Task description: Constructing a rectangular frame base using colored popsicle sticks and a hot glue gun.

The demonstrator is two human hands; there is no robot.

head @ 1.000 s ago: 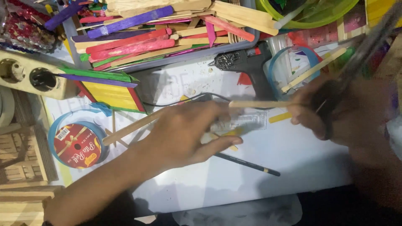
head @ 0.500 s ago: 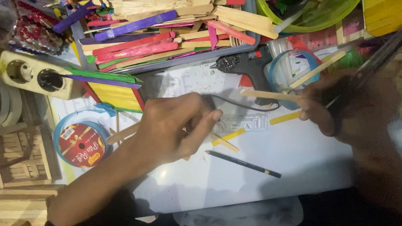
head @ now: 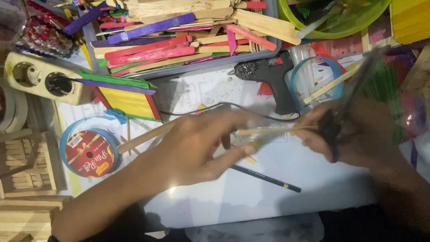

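Wooden stick (head: 273, 130) lies level above white surface (head: 251, 197), spanning gap between both hands. Grey tray (head: 268, 53) of coloured craft sticks sits at top. Left hand (head: 201, 148), blurred, fingers closed on stick's left end. Right hand (head: 358, 134), blurred, holds stick's right end together with dark scissors (head: 333, 134). Black glue gun (head: 273, 78) lies just beyond hands. Blue ribbon spool (head: 89, 152) sits at left. Dark pencil (head: 264, 178) rests on surface below left hand.
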